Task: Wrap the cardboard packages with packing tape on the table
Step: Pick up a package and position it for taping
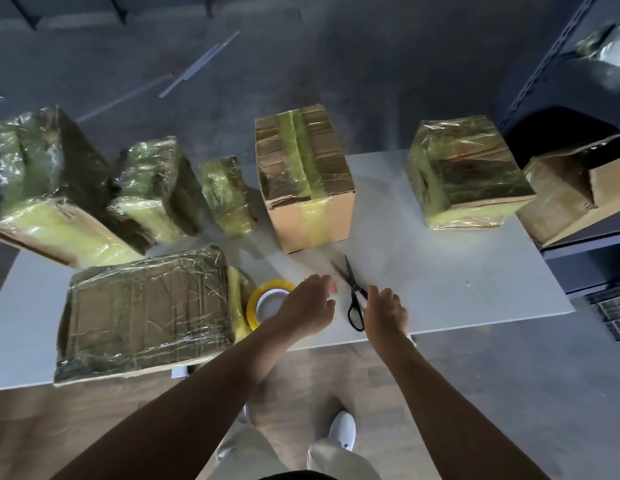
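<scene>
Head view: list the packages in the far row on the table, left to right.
Large wrapped package → medium wrapped package → small wrapped package → tall box with a tape strip over its middle → wrapped box at the right end.

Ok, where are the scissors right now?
Head view: the scissors lie on the table near its front edge, between the left hand and the right hand, blades pointing away.
</scene>
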The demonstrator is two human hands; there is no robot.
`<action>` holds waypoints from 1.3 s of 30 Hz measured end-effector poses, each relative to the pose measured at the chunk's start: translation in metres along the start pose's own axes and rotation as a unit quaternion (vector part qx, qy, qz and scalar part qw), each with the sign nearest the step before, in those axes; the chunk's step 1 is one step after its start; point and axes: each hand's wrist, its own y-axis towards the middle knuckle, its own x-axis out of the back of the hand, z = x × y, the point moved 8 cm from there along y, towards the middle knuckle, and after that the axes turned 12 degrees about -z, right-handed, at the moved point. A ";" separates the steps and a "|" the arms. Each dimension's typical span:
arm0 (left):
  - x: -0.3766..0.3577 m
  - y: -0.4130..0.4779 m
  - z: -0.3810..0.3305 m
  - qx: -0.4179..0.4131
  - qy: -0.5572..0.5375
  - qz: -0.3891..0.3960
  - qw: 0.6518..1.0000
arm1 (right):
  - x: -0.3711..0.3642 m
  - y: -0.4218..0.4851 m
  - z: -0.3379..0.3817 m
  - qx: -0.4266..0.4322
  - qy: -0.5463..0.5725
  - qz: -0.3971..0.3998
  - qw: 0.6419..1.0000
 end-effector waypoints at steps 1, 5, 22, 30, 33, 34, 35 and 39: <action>0.002 0.000 0.003 0.011 -0.005 0.001 1.000 | 0.000 0.001 0.001 0.002 -0.006 0.001 1.000; 0.011 -0.002 0.016 0.092 -0.045 -0.017 0.995 | 0.002 0.003 0.010 0.005 0.054 -0.005 0.999; 0.040 -0.027 0.069 0.268 -0.339 -0.135 0.892 | 0.054 -0.032 0.123 0.128 0.277 0.161 0.939; 0.044 -0.055 0.047 -0.046 0.210 -0.012 0.977 | 0.055 -0.012 0.140 0.171 0.156 0.135 0.963; 0.031 -0.057 0.047 -0.113 0.341 0.033 0.933 | 0.061 -0.008 0.148 0.198 0.095 0.126 0.967; 0.030 -0.055 0.045 -0.131 0.380 0.035 0.915 | 0.064 -0.007 0.150 0.203 0.079 0.124 0.968; 0.028 -0.054 0.043 -0.155 0.406 0.032 0.900 | 0.067 -0.007 0.151 0.207 0.065 0.124 0.968; 0.023 -0.057 0.043 -0.178 0.464 0.074 0.865 | 0.074 -0.005 0.155 0.217 0.022 0.123 0.968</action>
